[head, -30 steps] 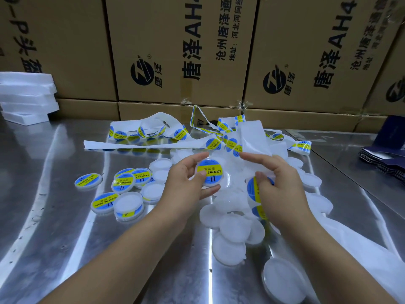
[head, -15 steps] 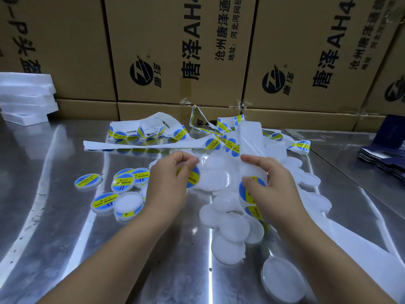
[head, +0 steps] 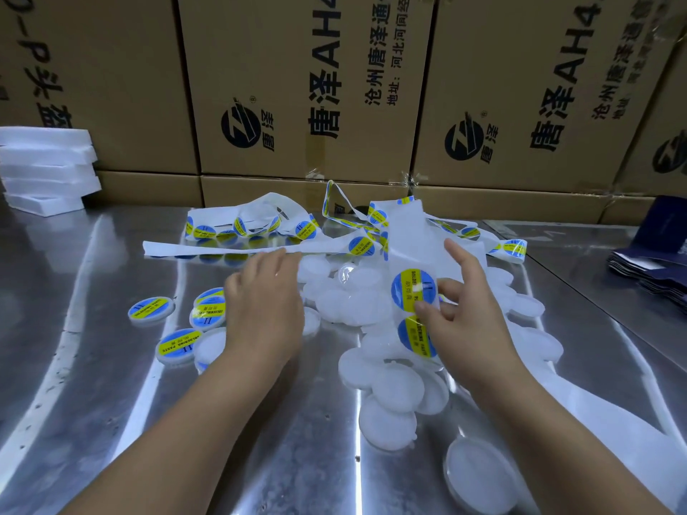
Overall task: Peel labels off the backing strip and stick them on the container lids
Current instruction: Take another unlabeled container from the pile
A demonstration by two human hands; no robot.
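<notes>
Brown cardboard boxes point(head: 297, 87) printed with black logos and Chinese lettering are standing in a row across the top of the frame. White foam pieces point(head: 44, 161) are sitting stacked at the upper left. Dark blue flat packets point(head: 654, 262) are lying piled at the right edge. The shiny metal tabletop point(head: 93, 366) is reflecting streaks of light.

One wide-angle camera, worn on the person's head, looked forward and down across the steel tabletop point(head: 93, 366). It sat close. Both forearms entered from the bottom edge, with the left hand point(head: 264, 310) just left of centre and the right hand point(head: 468, 321) just right of it. Print on a label point(head: 413, 289) of the backing strip point(head: 407, 236), pinched by the right hand, was readable. Stacked cardboard boxes point(head: 297, 87), faced almost squarely, filled the upper part of the frame.
</notes>
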